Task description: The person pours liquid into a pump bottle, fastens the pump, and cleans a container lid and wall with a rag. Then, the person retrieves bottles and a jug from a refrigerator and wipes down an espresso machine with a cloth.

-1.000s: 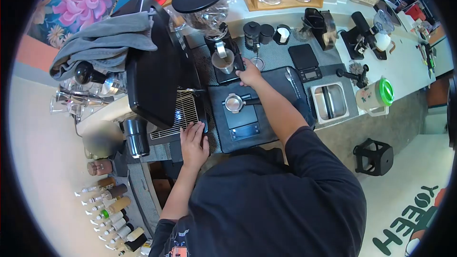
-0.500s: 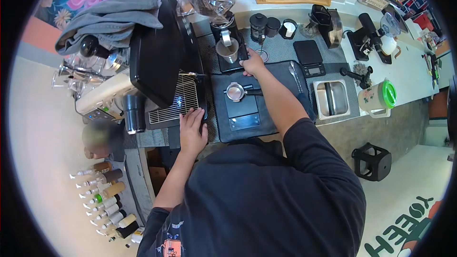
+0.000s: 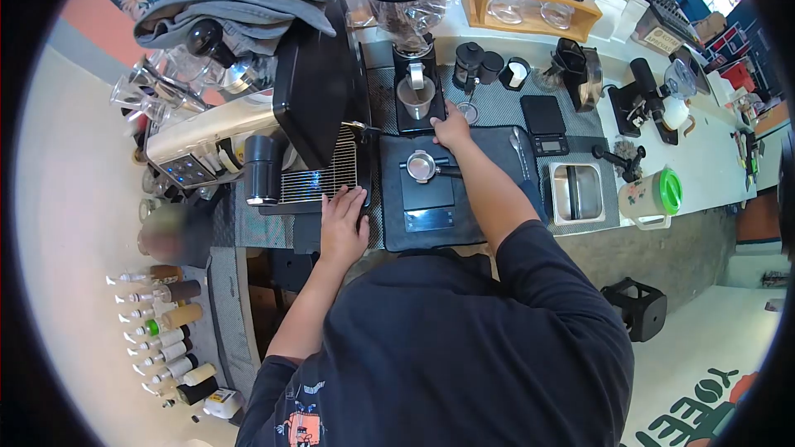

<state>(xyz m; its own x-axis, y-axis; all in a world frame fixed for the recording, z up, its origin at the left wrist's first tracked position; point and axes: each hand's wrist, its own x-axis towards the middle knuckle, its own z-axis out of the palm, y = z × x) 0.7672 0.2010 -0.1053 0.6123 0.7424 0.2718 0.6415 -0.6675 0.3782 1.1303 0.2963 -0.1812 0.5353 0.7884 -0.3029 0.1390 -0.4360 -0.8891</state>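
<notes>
My left hand (image 3: 343,226) lies flat with fingers stretched on the front edge of the espresso machine's drip tray (image 3: 327,182). At the lower right side of the coffee grinder (image 3: 415,58), my right hand (image 3: 452,128) is closed against its base, with some fingertips hidden. Under the grinder's spout sits a translucent cup (image 3: 416,98). A portafilter (image 3: 421,167) rests on a black scale (image 3: 429,194), its basket holding something brownish and its handle pointing right under my forearm. Beneath the scale is a dark mat (image 3: 489,161).
Two spoons (image 3: 520,153) lie at the mat's right, beside a steel bin (image 3: 575,193) with a crossbar. Behind stand another scale (image 3: 544,124) and a black canister (image 3: 469,64). A green-lidded jug (image 3: 652,197) is far right; the espresso machine (image 3: 310,74) rises at left, with pump bottles (image 3: 170,339) below.
The camera view has shifted, so the counter sits a little further right and lower. Both hands keep their places, the right at the grinder's base and the left on the tray edge.
</notes>
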